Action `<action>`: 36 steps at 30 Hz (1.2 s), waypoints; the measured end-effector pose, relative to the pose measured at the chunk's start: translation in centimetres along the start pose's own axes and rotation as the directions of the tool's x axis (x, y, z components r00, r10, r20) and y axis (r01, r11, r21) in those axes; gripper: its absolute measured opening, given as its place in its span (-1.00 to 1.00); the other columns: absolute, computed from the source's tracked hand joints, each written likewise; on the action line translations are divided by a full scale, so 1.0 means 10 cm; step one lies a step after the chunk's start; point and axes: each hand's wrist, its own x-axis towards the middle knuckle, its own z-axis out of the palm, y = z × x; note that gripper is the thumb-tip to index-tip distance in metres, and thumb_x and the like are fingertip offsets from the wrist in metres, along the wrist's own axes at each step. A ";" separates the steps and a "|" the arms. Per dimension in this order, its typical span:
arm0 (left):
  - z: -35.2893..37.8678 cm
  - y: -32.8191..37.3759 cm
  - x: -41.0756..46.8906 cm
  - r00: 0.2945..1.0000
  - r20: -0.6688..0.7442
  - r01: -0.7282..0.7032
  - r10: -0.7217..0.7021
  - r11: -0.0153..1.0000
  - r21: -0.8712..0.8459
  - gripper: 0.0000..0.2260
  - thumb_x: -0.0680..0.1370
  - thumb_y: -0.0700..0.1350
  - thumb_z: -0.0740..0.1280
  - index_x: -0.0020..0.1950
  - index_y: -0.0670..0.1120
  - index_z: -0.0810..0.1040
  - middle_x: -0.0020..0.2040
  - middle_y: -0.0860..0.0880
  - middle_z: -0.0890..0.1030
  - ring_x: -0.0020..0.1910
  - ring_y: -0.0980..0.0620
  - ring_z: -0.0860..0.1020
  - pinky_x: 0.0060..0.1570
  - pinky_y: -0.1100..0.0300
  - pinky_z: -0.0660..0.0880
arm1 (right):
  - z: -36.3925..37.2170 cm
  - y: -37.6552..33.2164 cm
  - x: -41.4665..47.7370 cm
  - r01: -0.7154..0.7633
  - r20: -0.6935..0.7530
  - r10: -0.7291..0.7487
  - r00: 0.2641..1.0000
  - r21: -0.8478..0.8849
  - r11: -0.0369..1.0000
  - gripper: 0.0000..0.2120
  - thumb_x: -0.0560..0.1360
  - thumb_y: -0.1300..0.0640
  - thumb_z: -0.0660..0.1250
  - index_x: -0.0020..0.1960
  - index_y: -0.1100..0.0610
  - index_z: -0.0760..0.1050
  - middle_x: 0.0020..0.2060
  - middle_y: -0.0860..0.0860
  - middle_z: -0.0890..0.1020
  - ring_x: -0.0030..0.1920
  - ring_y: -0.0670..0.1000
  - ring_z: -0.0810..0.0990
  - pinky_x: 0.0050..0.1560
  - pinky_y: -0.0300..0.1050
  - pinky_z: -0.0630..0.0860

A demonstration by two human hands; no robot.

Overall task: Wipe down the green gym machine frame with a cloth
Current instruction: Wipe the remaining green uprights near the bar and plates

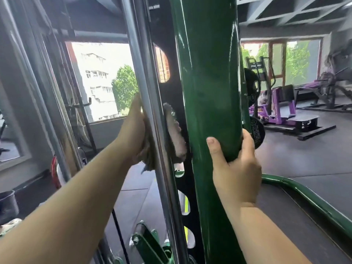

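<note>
Purple machines (276, 109) stand on the dark floor (297, 155) to the right, by a window (297, 61). Left, another window (101, 80) shows a building and tree.

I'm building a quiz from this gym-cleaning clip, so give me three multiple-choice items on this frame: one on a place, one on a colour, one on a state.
1. Where is the cloth?
A. Against the grey steel guide rod
B. On the floor
C. Draped over the purple machine

2. What colour is the thick upright post?
A. Red
B. Dark green
C. White

3. What is the right hand doing?
A. Hanging free
B. Holding a spray bottle
C. Gripping the green post

Answers:
1 A, the left hand presses the cloth to the guide rod.
2 B, the post is glossy dark green.
3 C, the right hand has its thumb and fingers curled round the post.
</note>
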 end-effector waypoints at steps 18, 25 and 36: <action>-0.18 -0.36 0.04 0.980 0.200 0.024 0.010 0.986 -0.165 -0.23 0.56 0.41 -0.11 -0.01 -0.18 0.65 -0.14 -0.17 0.67 -0.19 -0.12 0.65 -0.12 0.07 0.58 | 0.01 -0.03 0.00 0.000 -0.016 -0.001 1.000 -0.054 0.999 -0.17 0.34 -0.52 0.12 0.36 0.05 0.40 0.06 -0.04 0.65 0.02 0.05 0.62 -0.06 0.03 0.60; -0.66 -1.03 -0.09 0.772 0.606 0.138 0.194 0.878 -0.458 -0.39 0.49 -0.37 0.38 0.51 -0.27 0.26 0.22 -0.30 0.47 0.08 -0.14 0.58 0.25 0.07 0.51 | 0.02 -0.02 -0.01 0.011 -0.012 -0.012 1.000 -0.092 0.996 -0.15 0.33 -0.54 0.09 0.39 0.02 0.36 0.09 -0.07 0.63 0.05 0.04 0.61 -0.03 0.03 0.60; -0.11 -0.96 -0.40 0.976 -0.018 -0.218 0.217 0.975 -0.052 -0.70 0.43 0.04 0.46 0.04 -0.11 0.56 -0.19 -0.04 0.69 -0.23 0.00 0.64 -0.26 0.19 0.57 | -0.01 -0.10 -0.03 -0.015 0.045 0.020 0.999 -0.123 0.992 -0.08 0.32 -0.58 0.05 0.42 0.05 0.30 0.20 0.00 0.60 0.17 0.12 0.57 0.13 0.09 0.57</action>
